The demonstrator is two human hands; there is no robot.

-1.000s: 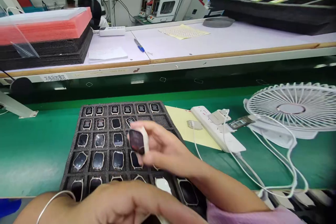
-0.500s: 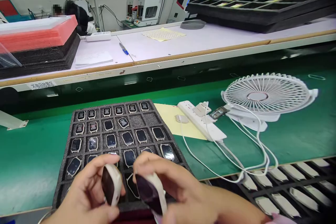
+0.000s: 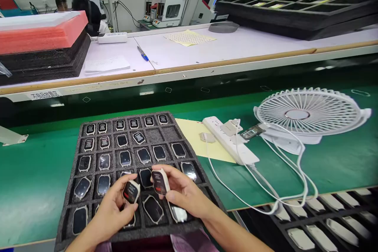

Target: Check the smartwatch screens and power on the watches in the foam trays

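Observation:
Between thumb and fingers, my left hand (image 3: 113, 206) grips a smartwatch case (image 3: 131, 191) without a strap, its lit screen showing small text and a red patch. A second strapless smartwatch (image 3: 160, 182), lit in the same way, is pinched in my right hand (image 3: 187, 193). Both are held screen up above the near half of a dark grey foam tray (image 3: 156, 135). Many more watch cases sit in the tray's square pockets; those in the far row show white text, while most nearer ones are dark. My hands and forearms cover part of the front rows.
Right of the tray lie a yellow sheet (image 3: 189, 141), a white power strip (image 3: 227, 141) with cables, and a white fan (image 3: 307, 114). A lower tray (image 3: 283, 224) of pale cases is at bottom right. Foam stacks (image 3: 44, 63) stand on the shelf, with people beyond.
Both hands have moved away from me, over the tray, and turned the watches so that their screens face up. The screens, dark before, now show text and red.

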